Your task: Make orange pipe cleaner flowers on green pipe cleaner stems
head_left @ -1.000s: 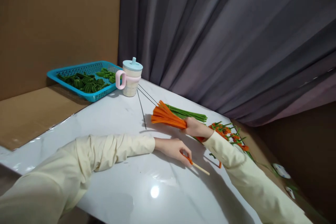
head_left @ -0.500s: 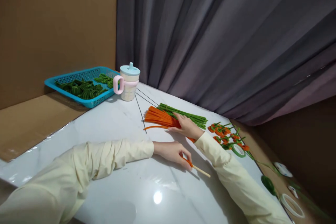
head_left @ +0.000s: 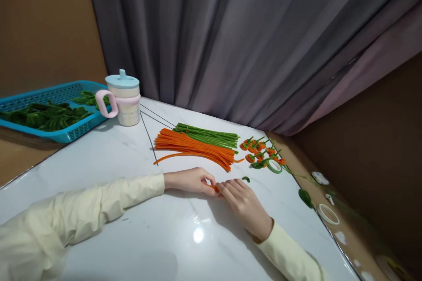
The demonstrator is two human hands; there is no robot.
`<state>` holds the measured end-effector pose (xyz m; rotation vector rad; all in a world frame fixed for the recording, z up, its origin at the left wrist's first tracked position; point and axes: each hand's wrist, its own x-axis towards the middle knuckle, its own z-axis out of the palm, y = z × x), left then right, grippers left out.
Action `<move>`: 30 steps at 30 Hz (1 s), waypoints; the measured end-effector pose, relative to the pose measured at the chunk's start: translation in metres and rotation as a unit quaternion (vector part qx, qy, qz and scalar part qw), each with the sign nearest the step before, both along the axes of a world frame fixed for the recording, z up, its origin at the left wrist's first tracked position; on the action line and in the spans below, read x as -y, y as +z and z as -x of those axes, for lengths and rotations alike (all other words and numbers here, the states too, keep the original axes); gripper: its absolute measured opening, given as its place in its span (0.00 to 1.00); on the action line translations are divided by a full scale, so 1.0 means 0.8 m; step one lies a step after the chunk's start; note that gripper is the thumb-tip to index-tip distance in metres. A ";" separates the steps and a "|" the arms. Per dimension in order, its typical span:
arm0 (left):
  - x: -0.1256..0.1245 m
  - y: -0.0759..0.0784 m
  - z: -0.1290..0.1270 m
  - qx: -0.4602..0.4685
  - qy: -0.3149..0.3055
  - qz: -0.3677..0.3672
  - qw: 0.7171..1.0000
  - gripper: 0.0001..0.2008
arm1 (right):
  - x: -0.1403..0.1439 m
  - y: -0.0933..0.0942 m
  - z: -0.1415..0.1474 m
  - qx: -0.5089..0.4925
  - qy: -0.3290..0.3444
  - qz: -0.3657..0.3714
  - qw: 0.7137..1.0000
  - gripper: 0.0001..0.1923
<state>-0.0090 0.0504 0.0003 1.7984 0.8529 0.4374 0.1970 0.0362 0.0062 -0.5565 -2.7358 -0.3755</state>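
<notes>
white marble tabletop (head_left: 138, 158): left hand (head_left: 189, 181) and right hand (head_left: 242, 202) meet, fingertips pinched on a small orange piece (head_left: 215, 188); finished orange flowers (head_left: 260, 151) lie beyond, large orange stem bundle (head_left: 194, 148) unused.

My left hand (head_left: 193, 181) lies low, thumb and forefinger pinched; my right hand (head_left: 245, 204) meets it fingertip to fingertip, palm down.
</notes>
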 end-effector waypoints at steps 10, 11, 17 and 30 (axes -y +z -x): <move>0.003 0.016 0.002 0.008 -0.057 0.082 0.995 0.21 | 0.004 -0.022 0.004 -0.085 -0.068 0.039 0.993 0.15; 0.003 0.016 0.003 0.008 -0.060 0.088 0.994 0.21 | 0.005 -0.023 0.005 -0.079 -0.070 0.032 0.994 0.15; 0.005 0.017 0.002 0.049 -0.057 0.212 0.974 0.18 | 0.003 -0.026 0.009 -0.081 -0.068 0.003 0.994 0.18; 0.019 0.019 -0.008 -0.019 -0.023 0.104 0.994 0.19 | 0.004 -0.031 0.004 -0.132 -0.052 0.125 0.982 0.21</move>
